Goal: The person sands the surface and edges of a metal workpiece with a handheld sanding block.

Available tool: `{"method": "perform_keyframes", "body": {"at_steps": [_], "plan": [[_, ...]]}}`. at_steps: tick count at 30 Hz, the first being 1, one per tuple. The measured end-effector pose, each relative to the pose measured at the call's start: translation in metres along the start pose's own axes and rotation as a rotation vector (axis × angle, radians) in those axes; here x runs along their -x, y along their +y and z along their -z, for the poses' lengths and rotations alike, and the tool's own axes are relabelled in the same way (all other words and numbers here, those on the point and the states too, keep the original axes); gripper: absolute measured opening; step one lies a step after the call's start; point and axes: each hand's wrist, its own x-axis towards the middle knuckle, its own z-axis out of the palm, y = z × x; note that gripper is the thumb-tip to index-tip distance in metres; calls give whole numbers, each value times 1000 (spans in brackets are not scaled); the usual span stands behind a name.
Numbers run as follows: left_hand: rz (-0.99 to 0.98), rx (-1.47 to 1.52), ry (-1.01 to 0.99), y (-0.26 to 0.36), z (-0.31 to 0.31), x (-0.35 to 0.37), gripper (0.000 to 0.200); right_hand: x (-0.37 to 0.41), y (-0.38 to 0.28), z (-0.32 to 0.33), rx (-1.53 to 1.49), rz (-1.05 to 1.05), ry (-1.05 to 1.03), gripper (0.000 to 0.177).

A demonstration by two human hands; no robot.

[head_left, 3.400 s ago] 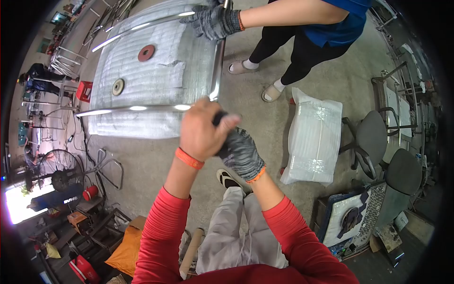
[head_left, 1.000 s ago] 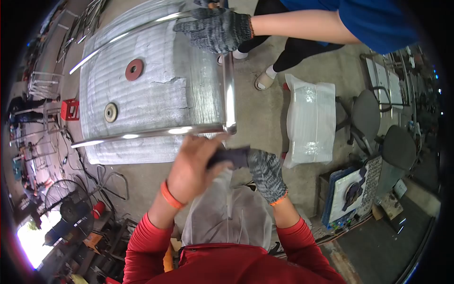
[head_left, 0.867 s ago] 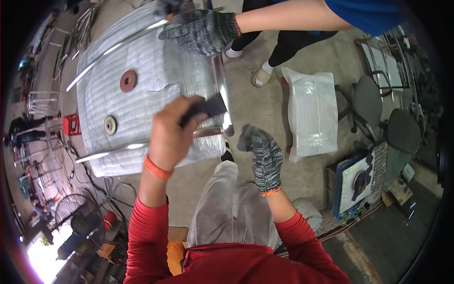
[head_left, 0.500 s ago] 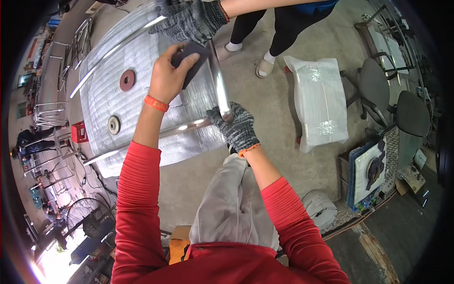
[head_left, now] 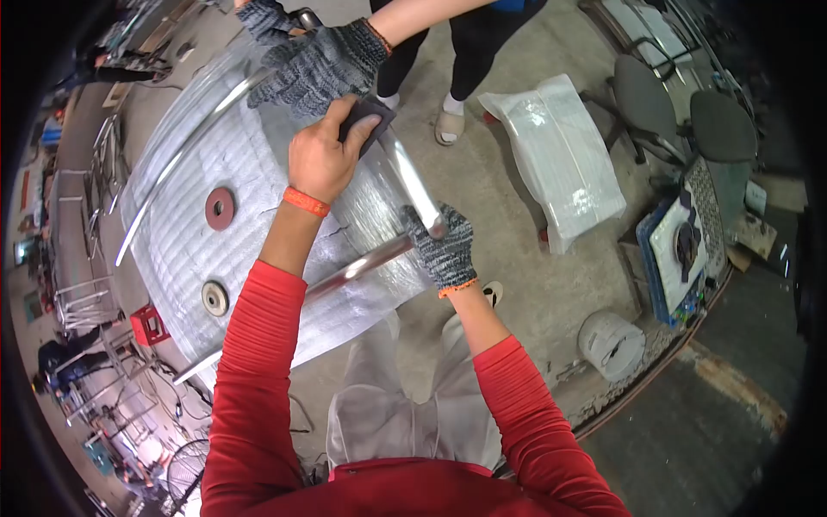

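My left hand (head_left: 323, 159), bare and with an orange wristband, is closed on a dark grey sanding pad (head_left: 372, 123). The pad lies against the end bar of a shiny metal tube frame (head_left: 405, 177). A grey knitted glove covers my right hand (head_left: 444, 250), which is wrapped round the frame's near corner. At the frame's far side, the gloved hand (head_left: 323, 69) of another person rests on the tube, close to my left hand. That person's other gloved hand (head_left: 265, 21) is further back, at the frame.
Foil-like padding (head_left: 267, 181) covers the worktop under the frame. A reddish disc (head_left: 220, 208) and a pale disc (head_left: 214, 298) lie on it. To the right are a wrapped package (head_left: 560, 164), chairs (head_left: 646, 103) and a white bucket (head_left: 612, 345). A red crate (head_left: 150, 325) stands left.
The view has shifted and turned a little. My left hand and the pad sit slightly lower and further right, the pad turned to show less of its face. My right hand keeps its hold.
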Motion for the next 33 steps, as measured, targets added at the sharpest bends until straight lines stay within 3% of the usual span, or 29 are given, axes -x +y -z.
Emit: {"method": "perform_keyframes", "body": {"at_steps": [3,5,9,11,12,15,17,19,21,23,26,28,29,31,32,33], "plan": [[-101,126,94,4,-19,18,24,1,12,-10,-48,66,117,28],[-200,0,59,23,-24,40,23,4,8,-12,-150,10,143,22],[-342,91,-3,34,-21,62,29,6,17,-11,-23,218,213,19],[-442,172,195,9,-34,45,30,10,-4,-7,-26,122,182,19],[-316,117,163,-4,-35,31,27,8,-7,-8,-50,56,169,19],[-217,242,214,0,-38,20,24,8,-6,-3,62,-33,142,21],[-326,166,150,19,-30,56,21,6,8,-10,7,182,235,25],[-316,187,-132,47,-12,72,19,5,14,-15,-15,234,292,25],[-365,163,-93,24,-19,48,20,6,14,-13,-27,288,351,24],[-225,277,145,-4,-32,11,20,11,5,-15,-173,-34,234,23],[-185,314,203,-13,-36,-2,19,11,20,-23,-81,81,338,22],[-291,-144,-202,20,-24,42,19,10,8,-27,12,111,443,21],[-348,116,-166,36,-22,62,21,7,11,-28,6,116,441,21],[-241,275,-258,38,-13,64,22,7,6,-26,98,242,521,19],[-273,180,-214,28,-14,55,22,11,2,-27,68,54,458,19],[-308,88,-171,8,-18,37,22,9,6,-28,72,55,464,19]]}}
